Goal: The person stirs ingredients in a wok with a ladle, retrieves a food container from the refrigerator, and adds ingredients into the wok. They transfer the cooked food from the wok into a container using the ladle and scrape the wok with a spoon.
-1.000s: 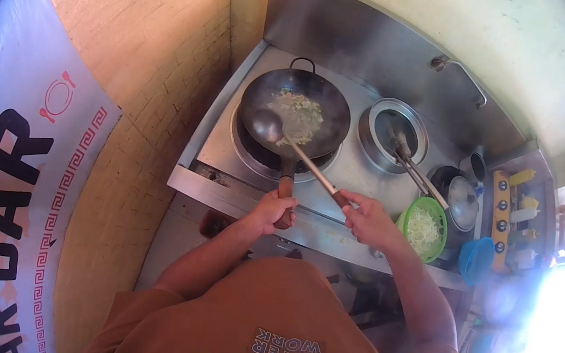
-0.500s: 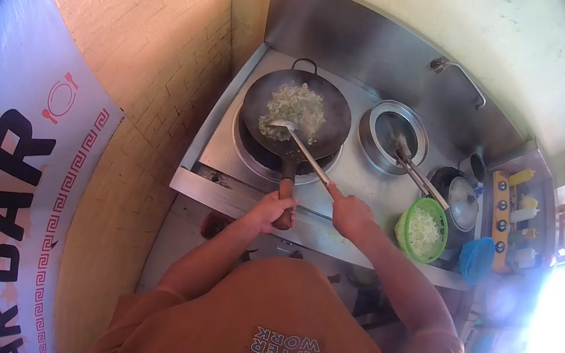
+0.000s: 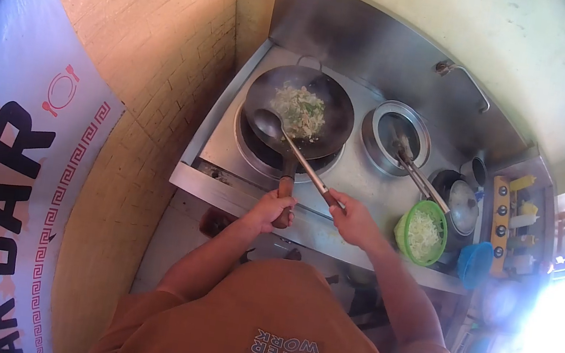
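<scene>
My left hand (image 3: 270, 211) is closed around the wooden handle of a dark wok (image 3: 337, 123), which sits over the left burner. Chopped food (image 3: 300, 110), pale with green bits, lies in the middle of the wok under faint steam. In my right hand (image 3: 352, 221) is the wooden end of a long-handled metal ladle (image 3: 268, 123). The ladle's bowl is at the wok's near left side, beside the food and apart from the main heap. Whether the bowl touches the wok I cannot tell.
Right of the wok stands a metal pot (image 3: 380, 147) with utensils resting in it. A green basket (image 3: 401, 233) of shredded pale vegetable is near the stove's front edge, beside a blue container (image 3: 474, 265). Lidded pot (image 3: 464, 208) and bottles (image 3: 523, 220) stand farther right. A brick wall (image 3: 172, 38) borders the left.
The ladle's bowl has moved left and turned, out of the food to the wok's near left. The food is gathered more tightly. My right hand has turned and shifted slightly; my left keeps its grip.
</scene>
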